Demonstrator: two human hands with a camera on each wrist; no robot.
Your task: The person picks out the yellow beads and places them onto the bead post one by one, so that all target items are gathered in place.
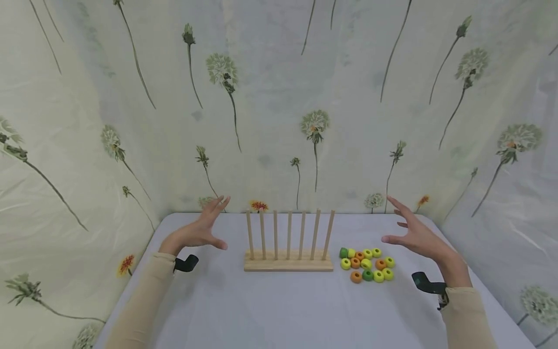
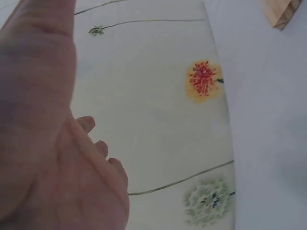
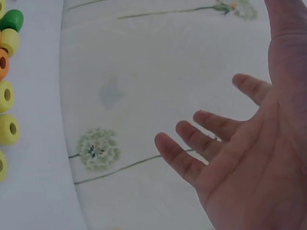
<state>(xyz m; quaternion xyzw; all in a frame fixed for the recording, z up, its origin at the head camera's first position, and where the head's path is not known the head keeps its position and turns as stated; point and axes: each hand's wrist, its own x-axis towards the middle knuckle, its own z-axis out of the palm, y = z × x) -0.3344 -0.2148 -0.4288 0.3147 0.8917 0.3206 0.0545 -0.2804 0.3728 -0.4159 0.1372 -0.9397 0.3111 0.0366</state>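
Observation:
Both hands hover over the table with nothing in them. My left hand is raised at the left of a wooden peg rack, thumb and fingers spread apart. On the opposite side my right hand is held up in the same way, to the right of a cluster of beads. The rack has a row of several bare upright dowels. Green, yellow and orange beads, such as an orange bead and a green bead, lie loose beside it. In the right wrist view the fingers are extended.
A white-covered table bears the rack and beads. Behind it and along both sides hangs a curtain printed with dandelions. Dark wrist mounts stick out from both wrists.

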